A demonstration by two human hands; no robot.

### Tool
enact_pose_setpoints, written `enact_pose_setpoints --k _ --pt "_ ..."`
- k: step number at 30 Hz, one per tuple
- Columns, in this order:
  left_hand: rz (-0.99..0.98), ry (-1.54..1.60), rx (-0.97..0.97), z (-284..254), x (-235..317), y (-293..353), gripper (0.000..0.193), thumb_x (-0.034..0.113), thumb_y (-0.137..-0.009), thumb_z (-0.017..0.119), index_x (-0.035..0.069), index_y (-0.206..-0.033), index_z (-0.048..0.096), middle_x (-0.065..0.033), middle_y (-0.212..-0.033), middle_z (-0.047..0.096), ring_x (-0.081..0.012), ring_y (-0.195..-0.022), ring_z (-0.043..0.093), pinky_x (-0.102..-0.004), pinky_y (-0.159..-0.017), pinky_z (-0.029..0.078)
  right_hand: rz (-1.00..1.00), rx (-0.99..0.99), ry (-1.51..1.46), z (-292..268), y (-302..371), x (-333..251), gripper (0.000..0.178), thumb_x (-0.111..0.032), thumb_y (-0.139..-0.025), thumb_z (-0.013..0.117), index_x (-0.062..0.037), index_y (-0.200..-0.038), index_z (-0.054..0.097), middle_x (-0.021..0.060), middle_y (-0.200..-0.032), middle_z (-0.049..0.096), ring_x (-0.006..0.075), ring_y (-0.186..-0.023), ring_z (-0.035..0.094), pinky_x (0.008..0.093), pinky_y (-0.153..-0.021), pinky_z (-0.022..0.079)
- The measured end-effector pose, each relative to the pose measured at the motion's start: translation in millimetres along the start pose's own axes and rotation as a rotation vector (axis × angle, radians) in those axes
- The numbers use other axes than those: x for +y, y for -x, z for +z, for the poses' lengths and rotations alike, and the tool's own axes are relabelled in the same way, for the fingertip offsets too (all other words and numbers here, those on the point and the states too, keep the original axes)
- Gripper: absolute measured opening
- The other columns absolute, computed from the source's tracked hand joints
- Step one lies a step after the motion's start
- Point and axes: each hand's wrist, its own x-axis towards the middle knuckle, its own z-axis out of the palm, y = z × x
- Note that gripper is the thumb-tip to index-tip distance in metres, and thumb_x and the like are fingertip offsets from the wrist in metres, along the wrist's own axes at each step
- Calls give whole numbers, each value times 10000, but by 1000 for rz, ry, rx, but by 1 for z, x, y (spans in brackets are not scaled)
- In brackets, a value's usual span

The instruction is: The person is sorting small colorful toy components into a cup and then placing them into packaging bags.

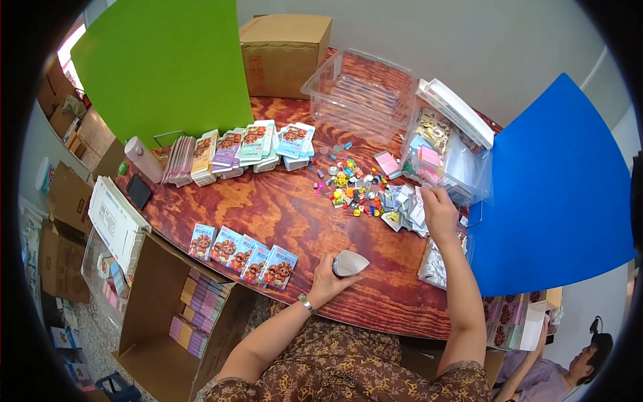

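My left hand (pixel 326 280) is closed around a small open-topped carton (pixel 351 264), its white inside facing up, near the table's front edge. My right hand (pixel 439 213) has its fingers bent and pinched together at the right side of a pile of small silvery and white packets (pixel 403 206); what lies between the fingertips is too small to make out. Just left of that pile, colourful tiny toys (pixel 348 184) are scattered. Several blue printed cartons (pixel 243 256) lie in a row left of my left hand. Beside my right forearm stands a clear tray of small white packets (pixel 434 266).
Stacks of flat cartons (pixel 258 147) line the back left, before a green panel (pixel 167 67). A clear bin (pixel 445 157) of packets and a blue panel (pixel 552 194) stand right. An open cardboard box (pixel 161 301) adjoins the front-left edge. Another person (pixel 552 365) works at lower right.
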Motion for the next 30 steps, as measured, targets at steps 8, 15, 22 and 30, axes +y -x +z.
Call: enact_pose_setpoints --k 8,15,22,30 --pt "-52 106 2 -12 -3 -6 528 264 -693 921 40 -1008 561 -100 -872 677 -242 -795 694 -364 -709 547 -121 -29 -996 -48 62 -91 187 26 -880 685 -25 -1059 673 107 -900 685 224 -793 675 296 -650 519" --pt "-110 87 10 -20 5 -6 547 267 -692 918 34 -991 523 -130 -891 690 -251 -819 711 -368 -705 553 -446 16 -794 -41 57 -104 295 54 -793 700 -61 -1064 693 100 -890 686 260 -790 674 356 -694 550" --pt "-121 116 14 -21 5 -7 713 276 -684 918 22 -1165 457 -170 -991 673 -285 -909 702 -393 -767 555 -522 12 -771 -30 58 -108 363 52 -734 719 -68 -1076 706 82 -905 678 258 -790 664 350 -685 544" --pt "126 -42 101 -13 -7 -3 783 232 -677 903 2 -1274 452 -212 -1151 546 -364 -1059 562 -435 -906 483 -594 70 -345 -15 74 -132 377 -101 -728 709 -103 -1105 707 49 -968 677 230 -846 648 332 -681 535"
